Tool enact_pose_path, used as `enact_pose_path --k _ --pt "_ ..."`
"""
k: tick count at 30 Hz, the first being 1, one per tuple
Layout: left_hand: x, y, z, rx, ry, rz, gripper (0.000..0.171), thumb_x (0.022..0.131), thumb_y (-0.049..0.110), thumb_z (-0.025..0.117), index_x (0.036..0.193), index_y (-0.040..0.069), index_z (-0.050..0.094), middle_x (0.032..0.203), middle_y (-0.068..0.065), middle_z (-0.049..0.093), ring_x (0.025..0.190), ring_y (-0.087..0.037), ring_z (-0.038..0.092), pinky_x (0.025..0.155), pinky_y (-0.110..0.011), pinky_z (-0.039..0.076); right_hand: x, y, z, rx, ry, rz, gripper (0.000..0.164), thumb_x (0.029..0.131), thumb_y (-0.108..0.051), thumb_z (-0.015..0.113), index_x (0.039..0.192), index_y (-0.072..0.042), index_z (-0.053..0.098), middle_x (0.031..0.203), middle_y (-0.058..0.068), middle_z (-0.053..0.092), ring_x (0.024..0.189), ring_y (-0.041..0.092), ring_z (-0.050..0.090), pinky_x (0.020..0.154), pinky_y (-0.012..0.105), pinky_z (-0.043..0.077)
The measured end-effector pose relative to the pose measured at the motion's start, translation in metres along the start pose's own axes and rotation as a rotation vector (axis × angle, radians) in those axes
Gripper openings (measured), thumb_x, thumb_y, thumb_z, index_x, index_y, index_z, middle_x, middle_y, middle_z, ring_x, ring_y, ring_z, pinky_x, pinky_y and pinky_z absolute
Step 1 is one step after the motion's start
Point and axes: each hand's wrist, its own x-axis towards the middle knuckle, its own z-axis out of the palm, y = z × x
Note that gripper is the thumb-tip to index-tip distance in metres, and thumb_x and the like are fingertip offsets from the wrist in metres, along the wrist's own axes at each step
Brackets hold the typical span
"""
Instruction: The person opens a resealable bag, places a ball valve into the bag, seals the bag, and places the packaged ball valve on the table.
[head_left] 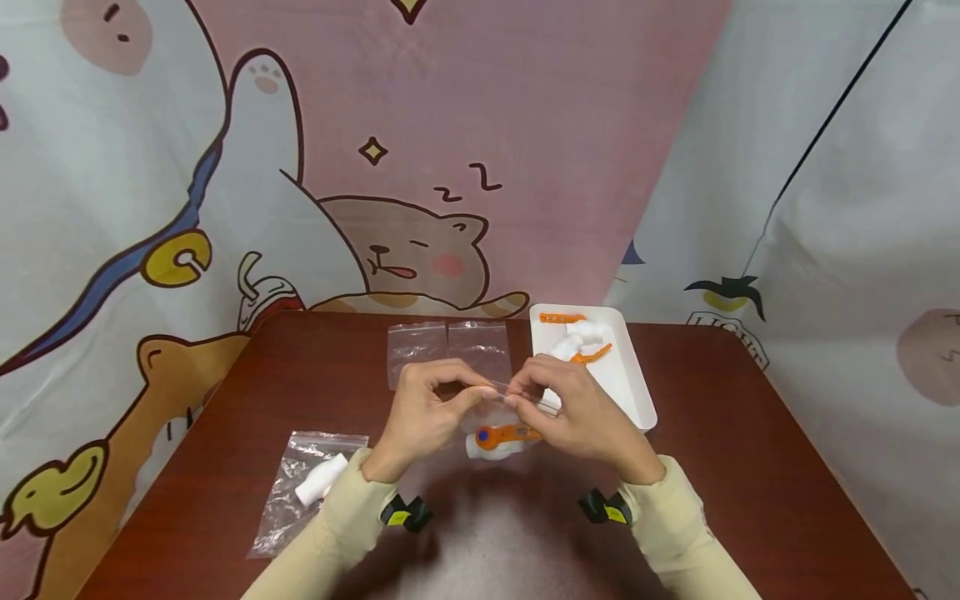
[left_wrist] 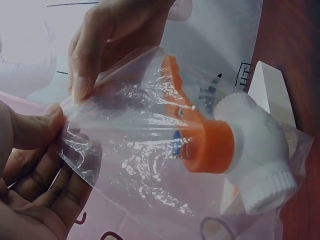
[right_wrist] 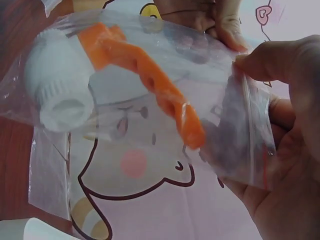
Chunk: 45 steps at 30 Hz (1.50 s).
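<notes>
Over the middle of the table, a clear zip bag (left_wrist: 135,165) is held by its top edge between both hands. Inside it hangs a white plastic valve with an orange lever handle (head_left: 506,435); its ribbed white body shows in the left wrist view. My left hand (head_left: 429,417) pinches the zip edge between thumb and fingers. Close beside it, my right hand (head_left: 570,412) pinches the same edge; in the right wrist view its thumb lies along the zip strip. Whether the zip is fully closed I cannot tell.
At the back right stands a white tray (head_left: 633,404) holding white fittings (head_left: 587,333) and orange handles (head_left: 561,318). Two flat zip bags (head_left: 416,346) lie at the back. A bag (head_left: 285,500) with a white fitting (head_left: 321,479) lies front left. A printed cloth hangs behind.
</notes>
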Motion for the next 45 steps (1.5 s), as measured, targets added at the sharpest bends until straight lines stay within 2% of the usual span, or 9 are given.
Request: enact_pose_path --k 12,18,26,36,41,45 --pt "0.000 0.001 -0.010 -0.002 0.054 -0.016 0.005 0.087 0.014 0.082 0.085 0.010 0.081 0.078 -0.002 0.076 0.067 -0.018 0.071 0.062 -0.026 0.056 -0.007 0.005 -0.006 -0.032 0.006 0.012 0.015 0.091 -0.006 0.074 0.089 -0.020 0.067 0.082 -0.013 0.060 0.078 0.002 0.056 0.070 0.022 0.051" --pt "0.001 0.000 -0.017 -0.001 0.080 -0.023 0.006 0.086 0.013 0.083 0.085 0.008 0.081 0.077 -0.003 0.076 0.066 -0.022 0.070 0.061 -0.023 0.054 -0.016 0.010 -0.011 -0.034 0.015 0.039 0.019 0.090 -0.006 0.076 0.087 -0.022 0.067 0.078 -0.016 0.058 0.075 0.001 0.055 0.070 0.021 0.050" --pt "-0.001 -0.001 -0.023 0.007 0.090 -0.027 0.005 0.087 0.013 0.082 0.086 0.009 0.081 0.080 -0.004 0.077 0.068 -0.017 0.071 0.062 -0.023 0.054 -0.024 0.014 -0.016 -0.027 0.014 0.052 0.013 0.091 -0.007 0.076 0.088 -0.017 0.069 0.080 -0.016 0.059 0.077 0.001 0.056 0.070 0.023 0.051" --pt "-0.002 -0.001 -0.026 0.019 0.093 -0.070 0.005 0.088 0.014 0.081 0.089 0.009 0.082 0.082 -0.004 0.078 0.070 -0.015 0.071 0.063 -0.026 0.055 -0.031 0.017 -0.020 -0.027 0.012 0.078 0.022 0.093 -0.007 0.074 0.091 -0.025 0.064 0.083 -0.017 0.059 0.077 0.001 0.058 0.073 0.019 0.051" --pt "-0.002 -0.003 -0.025 -0.042 0.091 -0.135 0.005 0.088 0.012 0.081 0.090 0.007 0.081 0.084 -0.010 0.078 0.071 -0.016 0.071 0.066 -0.026 0.057 -0.032 0.018 -0.017 0.070 0.037 0.084 0.019 0.094 -0.002 0.072 0.095 -0.019 0.064 0.094 -0.011 0.069 0.086 0.006 0.067 0.082 0.022 0.058" --pt "-0.004 -0.007 -0.025 -0.123 0.083 -0.172 0.005 0.089 0.006 0.078 0.092 0.002 0.079 0.087 -0.013 0.077 0.073 -0.015 0.073 0.071 -0.030 0.061 -0.031 0.016 -0.015 0.213 0.048 0.127 0.016 0.097 0.001 0.066 0.096 -0.014 0.062 0.107 0.003 0.077 0.094 0.012 0.074 0.082 0.025 0.061"
